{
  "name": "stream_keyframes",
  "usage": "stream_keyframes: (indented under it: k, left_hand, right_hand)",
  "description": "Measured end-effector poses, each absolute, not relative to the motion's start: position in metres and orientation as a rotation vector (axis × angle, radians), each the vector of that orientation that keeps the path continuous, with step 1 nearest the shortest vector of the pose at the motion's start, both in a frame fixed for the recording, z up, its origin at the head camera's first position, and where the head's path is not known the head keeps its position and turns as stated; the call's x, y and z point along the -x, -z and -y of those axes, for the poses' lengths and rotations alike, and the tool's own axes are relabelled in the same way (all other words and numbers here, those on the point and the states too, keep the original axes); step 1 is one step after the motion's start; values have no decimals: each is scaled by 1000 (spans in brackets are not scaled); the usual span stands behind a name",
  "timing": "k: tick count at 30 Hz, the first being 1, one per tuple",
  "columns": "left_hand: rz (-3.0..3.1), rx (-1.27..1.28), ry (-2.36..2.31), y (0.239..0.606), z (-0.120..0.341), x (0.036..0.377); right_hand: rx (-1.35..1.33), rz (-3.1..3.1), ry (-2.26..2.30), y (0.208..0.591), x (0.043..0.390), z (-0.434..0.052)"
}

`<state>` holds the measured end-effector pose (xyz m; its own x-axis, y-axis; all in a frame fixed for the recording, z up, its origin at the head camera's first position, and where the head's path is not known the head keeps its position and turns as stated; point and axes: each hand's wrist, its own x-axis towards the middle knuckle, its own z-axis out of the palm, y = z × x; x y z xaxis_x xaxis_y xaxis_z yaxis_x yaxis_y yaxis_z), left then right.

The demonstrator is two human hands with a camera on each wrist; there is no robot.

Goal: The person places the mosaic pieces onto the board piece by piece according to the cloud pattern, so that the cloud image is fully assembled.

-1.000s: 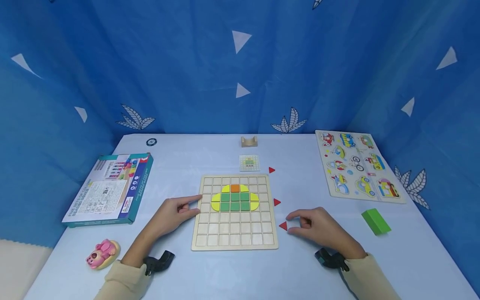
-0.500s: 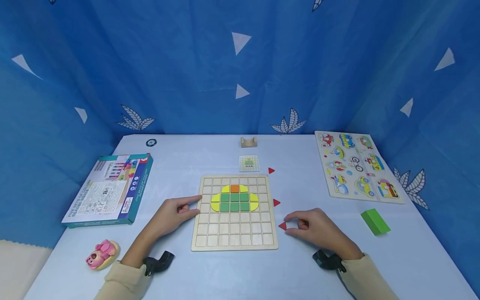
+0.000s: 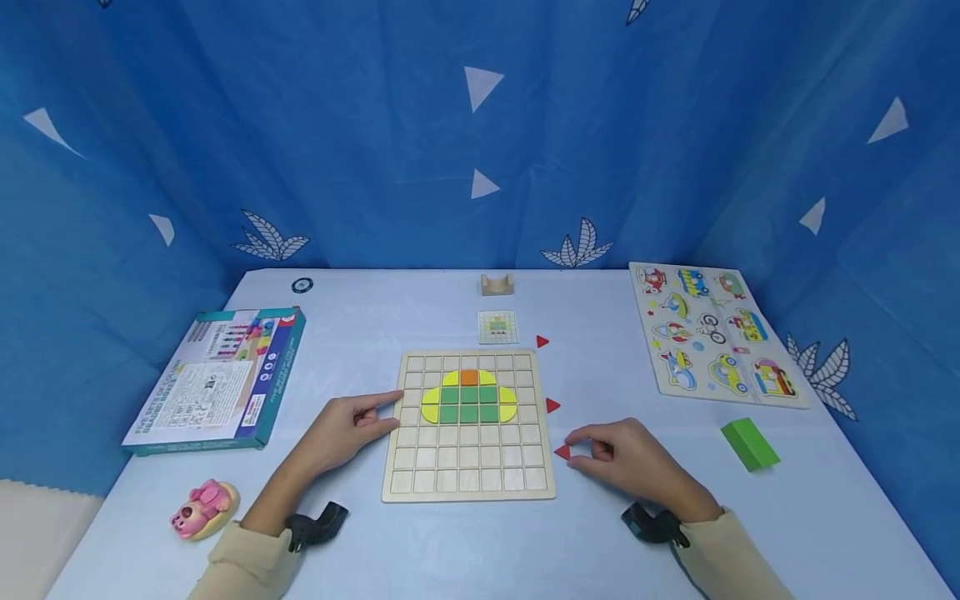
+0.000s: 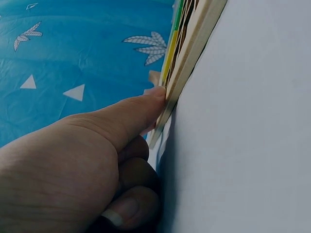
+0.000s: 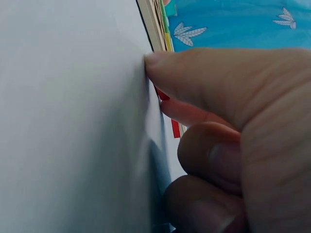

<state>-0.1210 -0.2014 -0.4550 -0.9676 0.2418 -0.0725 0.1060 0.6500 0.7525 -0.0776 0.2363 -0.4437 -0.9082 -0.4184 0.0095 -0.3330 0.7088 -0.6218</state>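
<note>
A square wooden grid board [image 3: 468, 481] lies flat, with green, yellow and orange tiles [image 3: 468, 403] in its upper half. My left hand [image 3: 341, 429] touches the board's left edge with straight index finger and thumb; its other fingers curl beneath. In the left wrist view the thumb [image 4: 141, 109] presses the board's side. Right of the board, my right hand [image 3: 630, 454] pinches a small red triangle [image 3: 562, 452] between thumb and index finger. The right wrist view shows red [image 5: 163, 94] between those fingers, partly hidden. Two more red triangles lie farther up, at the upper one [image 3: 542, 342] and lower one [image 3: 552, 406].
Behind the board lie a small pattern card [image 3: 498, 327] and a wooden holder [image 3: 497, 285]. A box [image 3: 213, 379] and pink bear figure [image 3: 204, 510] are at left. A picture puzzle [image 3: 708, 333] and green block [image 3: 750, 444] are at right.
My right hand has moved slightly left, its thumb and index finger coming in around the nearest red triangle, which has shifted a little toward the board. The left hand stays put.
</note>
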Motion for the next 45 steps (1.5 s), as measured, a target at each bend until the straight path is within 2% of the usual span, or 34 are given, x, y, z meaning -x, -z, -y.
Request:
stream_keyframes:
  k: [13, 19, 37, 45]
  left_hand:
    - [-2687, -293, -1219, 455, 201, 121]
    - [-2702, -290, -1201, 455, 202, 120]
    - [-2723, -303, -1190, 455, 205, 119]
    - [-2702, -326, -1198, 455, 202, 122]
  right_hand:
    - [622, -2794, 1022, 443, 80, -231]
    - [724, -2755, 1017, 443, 86, -219]
    - [1077, -2603, 949, 432, 120, -132]
    - [1099, -2550, 913, 433, 134, -104]
